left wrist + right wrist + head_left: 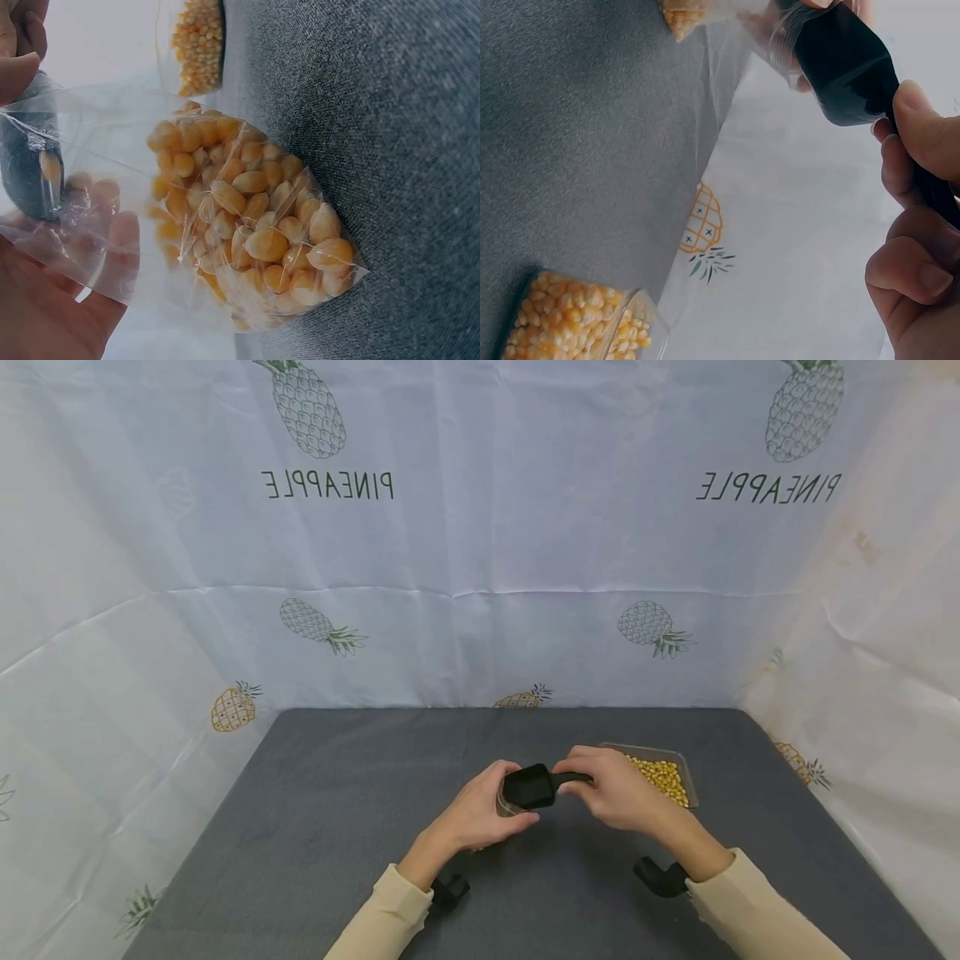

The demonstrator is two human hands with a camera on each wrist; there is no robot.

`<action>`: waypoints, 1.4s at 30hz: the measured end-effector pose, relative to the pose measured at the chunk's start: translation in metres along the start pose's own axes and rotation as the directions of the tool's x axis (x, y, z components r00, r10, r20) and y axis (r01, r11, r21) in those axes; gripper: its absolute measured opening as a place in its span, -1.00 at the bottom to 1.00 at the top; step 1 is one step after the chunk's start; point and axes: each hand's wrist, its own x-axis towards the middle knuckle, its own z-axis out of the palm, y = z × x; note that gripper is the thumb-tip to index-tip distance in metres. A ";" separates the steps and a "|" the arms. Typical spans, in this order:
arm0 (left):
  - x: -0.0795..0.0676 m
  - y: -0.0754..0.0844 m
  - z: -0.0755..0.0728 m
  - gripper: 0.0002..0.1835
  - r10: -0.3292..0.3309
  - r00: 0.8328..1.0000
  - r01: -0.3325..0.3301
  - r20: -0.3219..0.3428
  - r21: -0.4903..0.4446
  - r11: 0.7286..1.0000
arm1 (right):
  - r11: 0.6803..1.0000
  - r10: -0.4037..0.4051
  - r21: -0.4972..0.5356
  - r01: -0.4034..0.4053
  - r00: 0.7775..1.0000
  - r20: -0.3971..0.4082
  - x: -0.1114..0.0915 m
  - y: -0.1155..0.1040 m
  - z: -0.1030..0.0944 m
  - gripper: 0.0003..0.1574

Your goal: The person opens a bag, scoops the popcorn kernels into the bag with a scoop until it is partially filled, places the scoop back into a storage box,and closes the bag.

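Note:
A clear plastic bag [247, 232], bulging with yellow corn kernels in its lower part, hangs low by the grey cloth surface. My left hand [483, 810] holds the bag around its mouth, fingers on one side and thumb on the other. With fingers and thumb, my right hand [611, 787] grips the handle of a black scoop [529, 787]. The scoop's front end is at the bag's mouth; in the left wrist view a kernel shows against it through the film. From the head view, the hands hide most of the bag.
Behind my right hand stands a clear rectangular container [692, 789] with corn kernels [662, 777] in it. Grey cloth [337, 827] covers the table. A white curtain [480, 535] with pineapple prints surrounds the back and sides. Black camera mounts [452, 892] sit at both wrists.

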 end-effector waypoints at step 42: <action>-0.001 -0.001 0.001 -0.36 0.072 0.997 -0.072 -0.028 0.011 0.997 | 0.957 0.286 0.081 -0.278 0.951 -0.116 -0.066 0.043 -0.027 -0.70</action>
